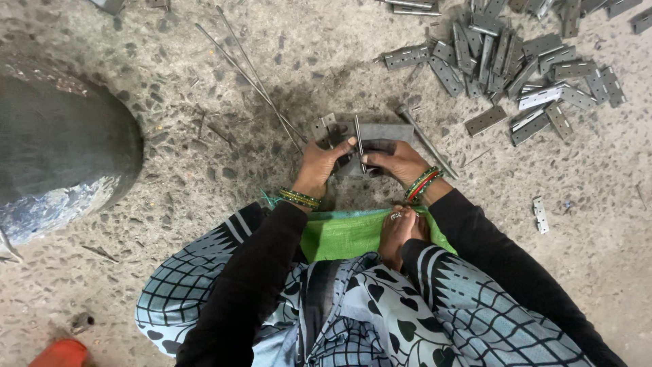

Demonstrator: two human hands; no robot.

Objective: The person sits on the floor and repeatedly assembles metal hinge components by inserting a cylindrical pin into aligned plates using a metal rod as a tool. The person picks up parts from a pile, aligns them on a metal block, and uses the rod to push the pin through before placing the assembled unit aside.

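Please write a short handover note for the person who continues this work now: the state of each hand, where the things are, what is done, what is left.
Left hand and right hand: both grip a grey hinge on the floor, with a thin metal pin standing at its knuckle.
Nearby: long rods on the left, a pile of hinges at upper right.
Done: the pin's depth cannot be told.
Left: seat the pin; whether the pile is finished cannot be told.

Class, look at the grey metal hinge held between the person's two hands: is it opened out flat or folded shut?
Cannot tell: the left hand and right hand cover most of the hinge.
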